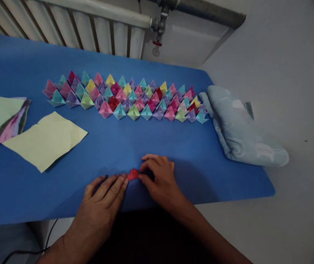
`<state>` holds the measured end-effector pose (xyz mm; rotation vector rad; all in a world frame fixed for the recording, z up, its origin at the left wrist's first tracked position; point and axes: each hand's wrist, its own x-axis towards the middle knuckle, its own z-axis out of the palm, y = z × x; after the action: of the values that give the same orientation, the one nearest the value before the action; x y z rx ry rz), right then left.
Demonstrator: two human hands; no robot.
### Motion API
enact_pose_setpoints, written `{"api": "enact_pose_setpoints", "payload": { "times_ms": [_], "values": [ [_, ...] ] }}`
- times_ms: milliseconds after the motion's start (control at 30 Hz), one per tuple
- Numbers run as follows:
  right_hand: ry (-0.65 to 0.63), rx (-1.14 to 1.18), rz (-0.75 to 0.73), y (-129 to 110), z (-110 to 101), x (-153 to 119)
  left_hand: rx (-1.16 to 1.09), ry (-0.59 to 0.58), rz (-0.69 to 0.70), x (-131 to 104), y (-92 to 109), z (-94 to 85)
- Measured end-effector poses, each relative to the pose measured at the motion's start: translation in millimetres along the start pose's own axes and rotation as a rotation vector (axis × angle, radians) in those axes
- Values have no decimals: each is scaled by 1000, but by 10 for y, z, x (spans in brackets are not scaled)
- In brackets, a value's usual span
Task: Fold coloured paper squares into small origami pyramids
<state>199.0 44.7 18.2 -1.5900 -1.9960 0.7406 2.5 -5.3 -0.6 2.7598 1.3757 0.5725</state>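
A small red folded paper [133, 174] is held low over the front of the blue table, between my two hands. My left hand [103, 198] has its fingertips pressed together at the paper's left corner. On the other side, my right hand [161, 179] pinches the right corner between thumb and forefinger. Beyond the hands stand several rows of small origami boats [134, 113] in pink, teal, purple, yellow, green and red.
A pale yellow paper sheet [46, 141] lies left of my hands, beside a stack of coloured sheets [1, 115]. A folded grey-blue cloth [236, 124] rests at the right edge of the blue table [179, 139]. Behind it are a radiator [104, 35] and a pipe valve [161, 27].
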Motion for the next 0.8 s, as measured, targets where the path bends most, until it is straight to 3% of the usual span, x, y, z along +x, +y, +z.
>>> {"api": "enact_pose_setpoints", "payload": {
  "times_ms": [333, 633, 800],
  "values": [
    [-1, -30, 27, -58, 1, 39, 37, 62, 37, 27, -16, 26],
    [-2, -98, -29, -31, 89, 30, 38, 81, -19, 18, 50, 53],
    [64, -42, -26, 13, 53, -57, -76, 76, -87, 13, -40, 89]
  ]
}}
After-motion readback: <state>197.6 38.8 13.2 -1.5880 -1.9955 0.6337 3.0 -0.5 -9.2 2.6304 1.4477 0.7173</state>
